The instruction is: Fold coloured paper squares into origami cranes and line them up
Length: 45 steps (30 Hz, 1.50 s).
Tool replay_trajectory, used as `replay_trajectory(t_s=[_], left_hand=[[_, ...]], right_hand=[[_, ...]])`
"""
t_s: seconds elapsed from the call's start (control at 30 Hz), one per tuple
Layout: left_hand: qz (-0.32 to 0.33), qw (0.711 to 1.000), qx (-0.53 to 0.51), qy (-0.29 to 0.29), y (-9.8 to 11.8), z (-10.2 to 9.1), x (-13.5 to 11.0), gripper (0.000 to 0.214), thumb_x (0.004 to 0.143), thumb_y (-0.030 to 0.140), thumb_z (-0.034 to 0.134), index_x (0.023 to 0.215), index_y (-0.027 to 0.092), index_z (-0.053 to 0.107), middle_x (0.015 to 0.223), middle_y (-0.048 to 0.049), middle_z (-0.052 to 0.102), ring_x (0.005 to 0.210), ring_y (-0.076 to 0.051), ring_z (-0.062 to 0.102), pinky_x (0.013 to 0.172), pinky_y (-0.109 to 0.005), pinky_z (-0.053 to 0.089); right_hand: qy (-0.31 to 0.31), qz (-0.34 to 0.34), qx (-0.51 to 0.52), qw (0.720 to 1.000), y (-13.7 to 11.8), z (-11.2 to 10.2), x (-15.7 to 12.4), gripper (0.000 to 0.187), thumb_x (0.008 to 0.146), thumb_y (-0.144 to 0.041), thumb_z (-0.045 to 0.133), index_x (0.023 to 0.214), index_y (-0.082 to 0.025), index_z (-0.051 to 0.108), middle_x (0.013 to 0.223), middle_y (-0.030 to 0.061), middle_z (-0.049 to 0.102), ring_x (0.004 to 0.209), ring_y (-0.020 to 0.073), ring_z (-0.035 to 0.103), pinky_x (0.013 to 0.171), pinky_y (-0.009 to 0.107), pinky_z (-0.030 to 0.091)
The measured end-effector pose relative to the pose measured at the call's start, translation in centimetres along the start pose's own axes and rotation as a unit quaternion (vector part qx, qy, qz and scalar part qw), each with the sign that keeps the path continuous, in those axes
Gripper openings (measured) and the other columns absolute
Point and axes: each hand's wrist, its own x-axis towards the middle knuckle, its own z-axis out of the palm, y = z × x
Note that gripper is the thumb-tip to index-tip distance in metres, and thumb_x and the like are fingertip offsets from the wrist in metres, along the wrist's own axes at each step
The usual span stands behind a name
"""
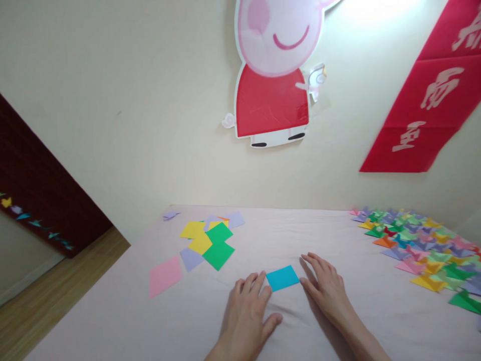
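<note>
A small blue paper rectangle lies flat on the pale pink table. My left hand rests palm down just left of the paper, fingers stretched out, fingertips at its left edge. Flat on the table at the paper's right edge lies my right hand, its fingers extended. Neither hand holds anything.
Loose coloured paper squares lie scattered at the left, with a pink square nearest the table's edge. A pile of several folded paper figures covers the right side. A wall with a cartoon pig cutout and a red banner stands behind.
</note>
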Motion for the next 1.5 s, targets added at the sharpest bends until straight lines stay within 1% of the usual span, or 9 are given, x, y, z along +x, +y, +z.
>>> replay_trajectory(t_s=[0.1,0.2,0.27,0.5,0.63,0.9,1.1,1.37,1.5], left_hand=[[-0.052,0.999,0.001,0.004,-1.1,-0.3,0.2,0.037,0.089,0.046,0.058,0.119,0.024,0.061,0.144,-0.007,0.049,0.127,-0.028,0.045,0.103,-0.046,0.038],[-0.084,0.996,-0.007,0.013,-1.3,0.2,1.2,0.059,0.086,0.044,0.062,0.136,0.016,0.048,0.145,-0.0127,0.046,0.132,-0.03,0.04,0.107,-0.046,0.035],[-0.074,0.997,-0.022,0.01,-0.9,0.6,2.3,0.062,0.085,0.037,0.063,0.141,0.015,0.043,0.145,-0.0133,0.045,0.133,-0.029,0.039,0.108,-0.045,0.035],[-0.028,0.997,-0.038,0.054,1.1,0.3,6.5,0.04,0.082,0.009,0.058,0.118,0.026,0.059,0.135,-0.0033,0.054,0.125,-0.021,0.046,0.101,-0.038,0.041],[0.041,0.994,-0.025,0.099,1.7,0.6,7.6,0.04,0.083,0.001,0.05,0.112,0.026,0.06,0.137,-0.0031,0.051,0.13,-0.021,0.041,0.106,-0.043,0.035],[0.106,0.989,-0.016,0.105,1.3,1.3,5.3,0.027,0.089,0.004,0.049,0.102,0.025,0.06,0.129,0.0004,0.059,0.129,-0.017,0.042,0.106,-0.039,0.031],[0.062,0.996,-0.039,0.046,0.7,0.5,3.6,0.017,0.085,0.005,0.054,0.089,0.021,0.057,0.107,0.0004,0.065,0.104,-0.018,0.056,0.098,-0.037,0.036],[0.021,0.987,-0.143,0.07,0.0,0.9,3.8,0.015,0.084,0.007,0.058,0.084,0.021,0.056,0.099,0.0013,0.067,0.095,-0.019,0.057,0.086,-0.034,0.042],[-0.017,0.994,-0.08,0.076,0.3,1.1,3.8,0.03,0.087,0.012,0.056,0.116,0.02,0.056,0.11,-0.0044,0.066,0.099,-0.022,0.058,0.09,-0.038,0.044]], right_hand=[[0.004,0.0,0.059,0.998,0.6,-0.3,0.3,0.034,0.086,-0.029,0.044,0.113,-0.022,0.064,0.126,0.011,0.061,0.117,0.0279,0.054,0.091,0.047,0.046],[-0.003,-0.014,0.118,0.993,-0.2,-0.5,0.4,0.034,0.089,-0.026,0.04,0.108,-0.025,0.068,0.123,0.0086,0.063,0.116,0.0254,0.055,0.096,0.047,0.044],[-0.008,-0.013,0.137,0.99,-1.1,-0.6,0.4,0.033,0.086,-0.024,0.041,0.102,-0.026,0.069,0.12,0.0076,0.065,0.114,0.0253,0.056,0.096,0.047,0.044],[-0.051,-0.037,0.185,0.981,-2.3,-1.9,-0.2,0.03,0.074,-0.012,0.043,0.084,-0.026,0.068,0.129,0.0054,0.06,0.122,0.0259,0.05,0.1,0.051,0.042],[-0.101,-0.083,0.214,0.968,-2.9,-3.0,-0.1,0.037,0.074,-0.009,0.044,0.093,-0.027,0.07,0.118,0.0063,0.064,0.112,0.0255,0.053,0.097,0.048,0.044],[-0.151,-0.112,0.152,0.97,-4.5,-4.1,0.3,0.04,0.078,-0.004,0.043,0.096,-0.027,0.07,0.088,0.005,0.065,0.087,0.0223,0.053,0.08,0.036,0.046],[-0.146,-0.108,0.163,0.97,-3.3,-3.2,0.0,0.045,0.084,-0.004,0.038,0.103,-0.027,0.072,0.081,0.0059,0.066,0.082,0.0226,0.053,0.076,0.036,0.046],[-0.137,-0.064,0.141,0.978,-2.5,-3.0,1.0,0.017,0.086,-0.024,0.056,0.089,-0.028,0.073,0.098,0.006,0.063,0.093,0.0243,0.054,0.086,0.039,0.044],[-0.129,-0.032,0.101,0.986,-2.8,-1.7,2.3,0.023,0.089,-0.033,0.055,0.072,-0.022,0.066,0.084,0.0051,0.062,0.082,0.0224,0.054,0.076,0.036,0.043]])
